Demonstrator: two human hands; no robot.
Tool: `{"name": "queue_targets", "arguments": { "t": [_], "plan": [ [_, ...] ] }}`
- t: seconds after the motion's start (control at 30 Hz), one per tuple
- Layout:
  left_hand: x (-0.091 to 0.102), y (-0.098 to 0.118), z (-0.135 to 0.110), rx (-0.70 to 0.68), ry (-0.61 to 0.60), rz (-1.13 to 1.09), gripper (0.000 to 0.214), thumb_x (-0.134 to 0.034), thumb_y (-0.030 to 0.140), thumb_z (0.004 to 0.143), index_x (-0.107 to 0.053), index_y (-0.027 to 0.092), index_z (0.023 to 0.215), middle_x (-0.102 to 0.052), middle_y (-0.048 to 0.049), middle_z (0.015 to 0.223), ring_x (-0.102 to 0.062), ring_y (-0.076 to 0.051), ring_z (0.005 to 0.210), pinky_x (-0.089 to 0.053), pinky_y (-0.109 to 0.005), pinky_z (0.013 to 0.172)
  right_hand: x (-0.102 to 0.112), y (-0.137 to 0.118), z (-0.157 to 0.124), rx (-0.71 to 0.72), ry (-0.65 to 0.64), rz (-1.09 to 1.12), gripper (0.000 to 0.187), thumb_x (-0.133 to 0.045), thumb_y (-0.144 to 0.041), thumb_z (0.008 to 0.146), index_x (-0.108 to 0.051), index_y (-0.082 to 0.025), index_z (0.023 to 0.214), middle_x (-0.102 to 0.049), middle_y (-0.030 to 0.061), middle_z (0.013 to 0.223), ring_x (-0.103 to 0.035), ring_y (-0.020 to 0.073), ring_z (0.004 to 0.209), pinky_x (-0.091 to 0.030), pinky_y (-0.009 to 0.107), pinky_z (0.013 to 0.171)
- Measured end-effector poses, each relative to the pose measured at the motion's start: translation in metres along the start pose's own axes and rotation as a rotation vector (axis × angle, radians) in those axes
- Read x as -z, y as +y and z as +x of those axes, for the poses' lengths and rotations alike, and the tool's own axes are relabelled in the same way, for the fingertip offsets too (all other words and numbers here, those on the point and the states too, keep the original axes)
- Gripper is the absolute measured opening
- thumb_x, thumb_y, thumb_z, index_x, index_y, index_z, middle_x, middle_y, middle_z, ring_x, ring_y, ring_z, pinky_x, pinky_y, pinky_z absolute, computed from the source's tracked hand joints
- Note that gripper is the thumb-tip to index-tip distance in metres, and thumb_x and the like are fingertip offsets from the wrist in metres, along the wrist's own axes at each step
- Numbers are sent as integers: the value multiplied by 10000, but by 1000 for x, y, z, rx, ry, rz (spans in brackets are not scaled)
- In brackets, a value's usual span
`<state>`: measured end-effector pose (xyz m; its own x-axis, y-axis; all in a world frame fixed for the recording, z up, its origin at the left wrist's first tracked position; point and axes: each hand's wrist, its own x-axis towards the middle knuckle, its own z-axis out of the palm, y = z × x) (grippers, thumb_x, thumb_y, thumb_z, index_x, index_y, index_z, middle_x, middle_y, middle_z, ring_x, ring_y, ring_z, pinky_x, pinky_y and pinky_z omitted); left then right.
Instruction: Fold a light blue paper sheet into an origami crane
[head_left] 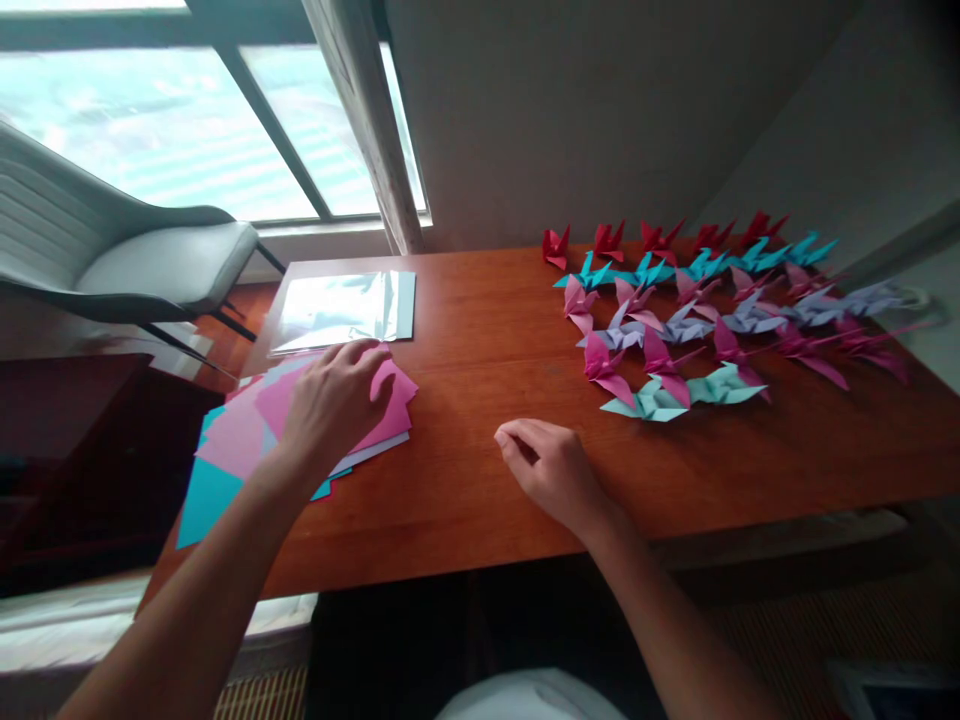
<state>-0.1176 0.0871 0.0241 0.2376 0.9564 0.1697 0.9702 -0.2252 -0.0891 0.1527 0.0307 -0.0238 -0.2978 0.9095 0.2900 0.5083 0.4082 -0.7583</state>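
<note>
My left hand [335, 400] lies on a loose stack of coloured paper squares [240, 440] at the left end of a wooden table [480, 330]. Its fingers curl over the top pink sheet [394, 385] near the stack's right edge. My right hand [551, 465] rests on the bare table near the middle. Its fingers are loosely curled inward with nothing visible in them. Rows of folded paper cranes [697, 310] in red, teal, pink, lilac and mint stand on the table's right half, well beyond my right hand.
A clear plastic sleeve [341, 308] lies flat behind the paper stack. A grey chair [150, 265] stands at the left by a large window [187, 130]. The wall runs along the table's far edge. A dark low cabinet [75, 450] sits left of the table.
</note>
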Motion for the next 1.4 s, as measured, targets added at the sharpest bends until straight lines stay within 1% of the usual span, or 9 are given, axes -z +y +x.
{"name": "queue_targets", "arguments": {
  "t": [0.17, 0.23, 0.33, 0.63, 0.9, 1.0, 1.17, 1.3, 1.4],
  "plan": [
    [-6, 9, 43, -56, -38, 95, 366, -438, 261, 966, -625, 145, 1259, -585, -190, 1412, -536, -376, 1292, -451, -502, 973, 2, 0, 1, -5, 16, 3, 190, -536, -225, 976, -654, -214, 827, -728, 30, 824, -689, 175, 771, -467, 283, 737],
    [-10, 10, 58, -42, -68, 129, 347, -441, 236, 951, -634, 132, 1220, -657, -212, 1284, -572, -386, 1244, -456, -496, 942, 1, 0, 1, -8, 16, 16, 191, -535, -223, 977, -654, -212, 828, -722, 26, 810, -685, 172, 758, -466, 280, 729],
    [-15, 9, 70, -2, -90, 150, 319, -414, 174, 923, -683, 87, 1070, -723, -247, 1020, -681, -396, 1014, -484, -482, 817, 1, 0, 1, -15, 12, 35, 188, -533, -221, 978, -656, -210, 835, -724, 27, 814, -686, 170, 759, -473, 277, 731],
    [-17, 9, 64, 79, -70, 153, 305, -400, 186, 944, -701, 149, 972, -735, -159, 910, -707, -304, 783, -455, -371, 651, 0, 0, 2, -30, 10, 25, 189, -530, -227, 976, -663, -218, 843, -735, 29, 829, -692, 173, 777, -492, 287, 750],
    [-11, 5, 62, 180, 31, 76, 366, -364, 209, 984, -718, 121, 957, -718, -144, 923, -666, -288, 847, -428, -368, 679, 1, -1, 1, -43, 1, 28, 188, -525, -219, 979, -665, -213, 854, -735, 33, 838, -693, 175, 787, -493, 289, 759],
    [-13, 4, 64, 218, 43, 21, 369, -419, 292, 986, -745, 131, 920, -728, -143, 914, -654, -286, 824, -426, -374, 670, 1, -1, 1, -46, -1, 29, 186, -527, -212, 977, -664, -208, 851, -732, 35, 838, -692, 177, 789, -491, 293, 758],
    [-20, -9, 69, 343, 110, -152, 291, -600, 469, 909, -800, 259, 933, -767, -78, 966, -638, -247, 754, -415, -351, 647, 1, -2, 1, -50, -2, 27, 177, -535, -209, 973, -665, -213, 853, -737, 35, 849, -693, 178, 787, -500, 296, 761],
    [-23, -23, 71, 418, 171, -267, 426, -618, 583, 885, -794, 230, 1045, -780, -51, 945, -645, -238, 784, -421, -340, 674, 1, -2, 0, -53, -9, 20, 172, -538, -210, 974, -666, -219, 859, -741, 35, 860, -696, 183, 799, -505, 303, 775],
    [-27, -30, 72, 441, 207, -362, 426, -649, 563, 877, -797, 199, 1041, -793, -46, 953, -669, -218, 799, -442, -319, 691, 1, -2, 0, -53, -12, 8, 173, -536, -206, 974, -664, -220, 859, -739, 32, 848, -696, 183, 793, -502, 305, 767]
  ]
}}
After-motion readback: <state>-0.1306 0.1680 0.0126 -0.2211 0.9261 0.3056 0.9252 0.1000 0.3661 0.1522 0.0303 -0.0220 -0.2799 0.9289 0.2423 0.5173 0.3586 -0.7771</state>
